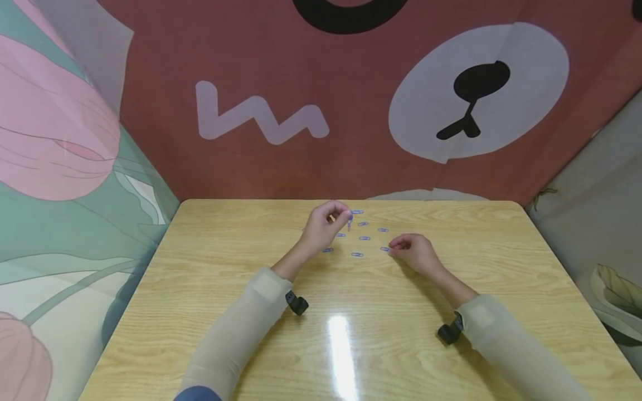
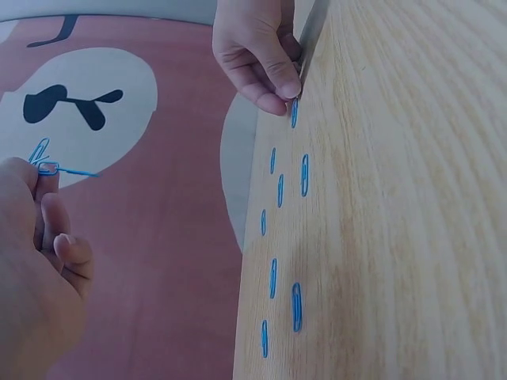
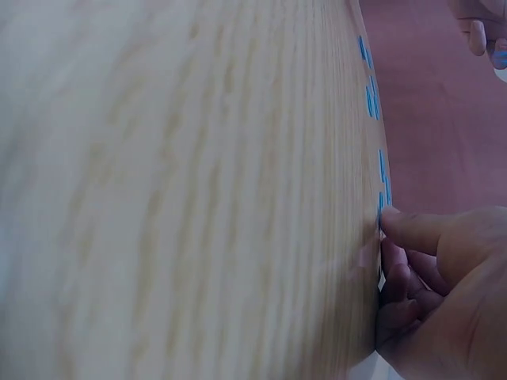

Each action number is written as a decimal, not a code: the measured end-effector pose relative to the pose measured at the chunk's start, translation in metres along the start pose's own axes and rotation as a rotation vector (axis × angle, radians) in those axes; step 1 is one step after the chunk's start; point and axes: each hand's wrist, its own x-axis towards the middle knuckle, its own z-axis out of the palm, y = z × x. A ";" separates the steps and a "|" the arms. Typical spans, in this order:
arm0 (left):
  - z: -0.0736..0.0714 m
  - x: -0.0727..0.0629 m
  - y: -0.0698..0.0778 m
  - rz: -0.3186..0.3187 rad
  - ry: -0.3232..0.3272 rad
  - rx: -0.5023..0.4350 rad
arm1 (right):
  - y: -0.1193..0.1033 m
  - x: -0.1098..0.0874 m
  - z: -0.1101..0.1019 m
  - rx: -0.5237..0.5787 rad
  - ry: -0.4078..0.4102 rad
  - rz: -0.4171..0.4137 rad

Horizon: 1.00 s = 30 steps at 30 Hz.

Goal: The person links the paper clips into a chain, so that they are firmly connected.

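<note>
While loose paper clips (image 1: 357, 254) lie scattered across the far half of a wooden table (image 1: 401, 356), a person in pale sleeves (image 1: 230, 334) works over them with two bare hands. The left hand (image 1: 319, 229), at the far side of the scene, pinches a small cluster of blue clips (image 2: 47, 168) between thumb and fingertip, one clip hanging down above the tabletop, the other fingers curled loosely. Nearer and to the right, the right hand (image 1: 415, 254) sits low at the table, its fingers bent and its thumb and fingertips at one end of a single clip (image 2: 295, 115); whether they grip it or only touch it cannot be told. Most of the loose clips lie between the hands, to the left of the right one. Each wrist carries a small black camera (image 1: 297, 304). Behind the table's far edge hangs a reddish-brown cloth (image 1: 251, 167) printed with a bear's face; a green cloth (image 1: 75, 223) with pink flowers hangs at left.
</note>
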 end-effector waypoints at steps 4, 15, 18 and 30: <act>0.000 0.000 0.000 0.006 -0.002 0.003 | -0.001 0.002 0.002 -0.026 0.004 0.008; 0.001 0.000 0.000 -0.003 -0.013 -0.013 | -0.009 0.005 0.002 -0.078 0.000 0.034; 0.001 0.000 -0.001 -0.013 -0.018 -0.014 | -0.011 0.006 0.002 -0.092 -0.012 0.045; 0.001 0.000 -0.005 -0.014 -0.026 -0.023 | -0.010 0.005 0.005 -0.209 -0.051 -0.025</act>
